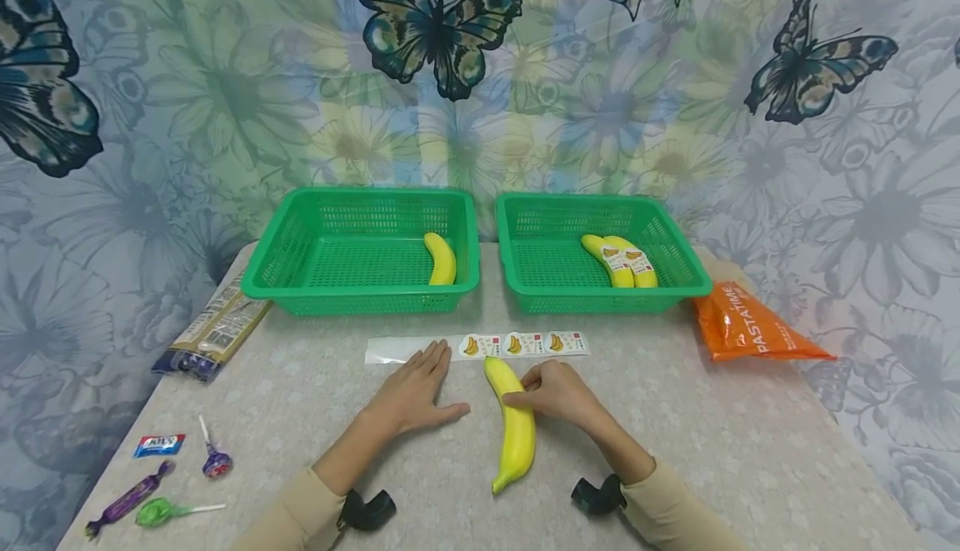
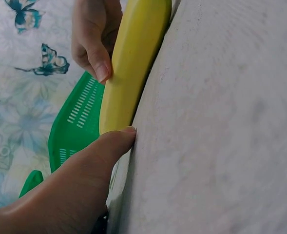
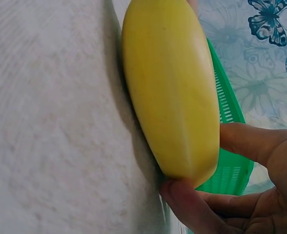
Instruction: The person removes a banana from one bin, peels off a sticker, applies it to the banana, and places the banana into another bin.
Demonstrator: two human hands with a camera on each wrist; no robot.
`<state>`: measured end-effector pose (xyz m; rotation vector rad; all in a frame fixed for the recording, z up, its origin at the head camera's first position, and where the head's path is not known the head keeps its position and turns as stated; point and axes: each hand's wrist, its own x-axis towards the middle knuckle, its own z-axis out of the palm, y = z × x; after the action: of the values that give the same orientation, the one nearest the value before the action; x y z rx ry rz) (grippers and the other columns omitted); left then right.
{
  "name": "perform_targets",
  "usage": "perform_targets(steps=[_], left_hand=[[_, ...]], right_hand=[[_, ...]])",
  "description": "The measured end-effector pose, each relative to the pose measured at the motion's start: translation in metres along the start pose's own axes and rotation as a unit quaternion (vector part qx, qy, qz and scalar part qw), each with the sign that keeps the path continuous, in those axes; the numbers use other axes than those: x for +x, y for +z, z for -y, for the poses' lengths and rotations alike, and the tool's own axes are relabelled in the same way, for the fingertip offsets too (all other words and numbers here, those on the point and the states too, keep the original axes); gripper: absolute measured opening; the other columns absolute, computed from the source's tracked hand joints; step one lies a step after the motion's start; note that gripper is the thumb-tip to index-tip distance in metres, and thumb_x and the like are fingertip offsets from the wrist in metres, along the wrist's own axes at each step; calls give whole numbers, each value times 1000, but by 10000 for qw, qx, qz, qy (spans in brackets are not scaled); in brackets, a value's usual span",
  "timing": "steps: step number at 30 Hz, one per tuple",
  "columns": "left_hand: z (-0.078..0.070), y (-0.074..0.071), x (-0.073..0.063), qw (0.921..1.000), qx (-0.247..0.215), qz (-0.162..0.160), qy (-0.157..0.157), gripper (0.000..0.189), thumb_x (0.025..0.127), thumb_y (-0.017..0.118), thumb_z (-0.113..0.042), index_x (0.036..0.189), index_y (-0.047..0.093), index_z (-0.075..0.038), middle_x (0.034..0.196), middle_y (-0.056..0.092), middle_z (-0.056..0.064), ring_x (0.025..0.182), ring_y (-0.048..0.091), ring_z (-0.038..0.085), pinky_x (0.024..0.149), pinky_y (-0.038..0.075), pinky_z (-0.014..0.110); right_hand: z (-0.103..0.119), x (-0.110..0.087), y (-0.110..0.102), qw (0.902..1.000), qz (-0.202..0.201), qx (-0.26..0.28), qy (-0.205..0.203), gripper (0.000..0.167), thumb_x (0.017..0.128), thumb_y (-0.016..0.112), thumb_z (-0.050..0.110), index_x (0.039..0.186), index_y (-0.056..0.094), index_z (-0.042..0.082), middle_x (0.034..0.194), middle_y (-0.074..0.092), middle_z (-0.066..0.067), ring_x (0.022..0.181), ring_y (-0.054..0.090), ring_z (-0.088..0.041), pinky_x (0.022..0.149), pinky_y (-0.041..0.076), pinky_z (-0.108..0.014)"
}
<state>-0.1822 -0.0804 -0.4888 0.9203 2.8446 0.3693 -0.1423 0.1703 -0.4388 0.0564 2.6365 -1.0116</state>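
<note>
A yellow banana [image 1: 517, 434] lies lengthwise on the table between my hands, its upper tip at the edge of a sticker strip [image 1: 393, 351]. Three banana-picture stickers [image 1: 523, 343] sit on the strip's right part; its left part is bare. My right hand [image 1: 558, 391] holds the banana near its upper end, thumb on one side and curled fingers at the other, as the right wrist view shows. My left hand [image 1: 411, 390] lies flat with straight fingers, the fingertips over the bare part of the strip and the thumb pointing toward the banana [image 2: 133, 63].
At the back left, a green basket [image 1: 360, 293] holds one plain banana [image 1: 441, 261]. The right green basket [image 1: 600, 294] holds two stickered bananas [image 1: 621, 267]. An orange bag [image 1: 750, 326] lies right, a pasta packet [image 1: 217, 330] left. Several candies, including a green lollipop [image 1: 156, 513], lie front left.
</note>
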Motion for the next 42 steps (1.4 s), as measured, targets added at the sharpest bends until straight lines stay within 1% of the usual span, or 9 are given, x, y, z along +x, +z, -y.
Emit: perform_targets(steps=[8, 13, 16, 19, 24, 30, 32, 36, 42], left_hand=[[3, 1, -1, 9999, 90, -77, 14, 101, 87, 48, -72, 151, 29, 4, 159, 25, 20, 149, 24, 32, 122, 25, 45], [3, 2, 0, 9999, 80, -99, 50, 100, 88, 46, -72, 151, 28, 4, 159, 24, 20, 150, 23, 32, 122, 24, 45], [3, 2, 1, 9999, 81, -98, 38, 100, 88, 46, -72, 151, 28, 4, 160, 24, 20, 150, 23, 32, 122, 24, 45], [3, 2, 1, 9999, 50, -96, 27, 100, 88, 48, -71, 151, 28, 4, 159, 25, 20, 149, 23, 32, 122, 25, 45], [4, 3, 0, 10000, 36, -78, 27, 100, 88, 47, -71, 151, 28, 4, 160, 24, 19, 150, 23, 31, 122, 24, 45], [5, 2, 1, 10000, 71, -32, 9, 100, 88, 46, -72, 152, 27, 3, 160, 24, 18, 150, 22, 30, 122, 24, 44], [4, 1, 1, 10000, 46, 6, -13, 101, 87, 47, -72, 152, 26, 3, 160, 23, 18, 150, 22, 30, 122, 24, 44], [4, 1, 1, 10000, -13, -4, -7, 100, 87, 49, -71, 152, 27, 3, 160, 24, 18, 150, 23, 30, 122, 25, 45], [3, -1, 0, 10000, 43, 20, 12, 101, 87, 48, -72, 152, 27, 2, 160, 24, 18, 150, 23, 30, 122, 25, 45]], right_hand=[[-2, -1, 0, 10000, 0, 16, -87, 46, 76, 81, 44, 97, 75, 4, 73, 67, 0, 63, 57, -12, 55, 46, -24], [-2, 3, -10, 9996, -238, -114, -88, 50, 75, 80, 47, 102, 75, 5, 80, 69, 0, 66, 60, -12, 57, 48, -24], [4, 10, -20, 9983, -433, -205, -337, 46, 76, 80, 43, 102, 75, 5, 83, 69, 0, 70, 59, -12, 59, 48, -24], [13, 18, -28, 9939, -507, -353, -913, 40, 78, 81, 36, 102, 76, 4, 83, 70, 0, 73, 58, -11, 62, 48, -24], [31, 39, -34, 9804, -255, -870, -1747, 35, 79, 81, 29, 104, 75, 4, 86, 73, -2, 76, 63, -8, 69, 52, -24], [46, 69, -33, 9649, 260, -1400, -2207, 34, 79, 81, 21, 107, 75, 3, 93, 76, -7, 80, 69, -12, 70, 55, -23], [49, 79, -32, 9599, 415, -1612, -2257, 31, 79, 81, 19, 105, 75, 3, 93, 76, -7, 81, 69, -13, 69, 55, -23], [53, 99, -26, 9537, 643, -2040, -2112, 30, 79, 81, 19, 106, 75, 6, 93, 75, -4, 86, 68, -14, 72, 56, -24], [59, 114, -11, 9480, 911, -2444, -1822, 41, 78, 83, 23, 114, 72, 5, 104, 73, -4, 99, 66, -18, 87, 55, -30]])
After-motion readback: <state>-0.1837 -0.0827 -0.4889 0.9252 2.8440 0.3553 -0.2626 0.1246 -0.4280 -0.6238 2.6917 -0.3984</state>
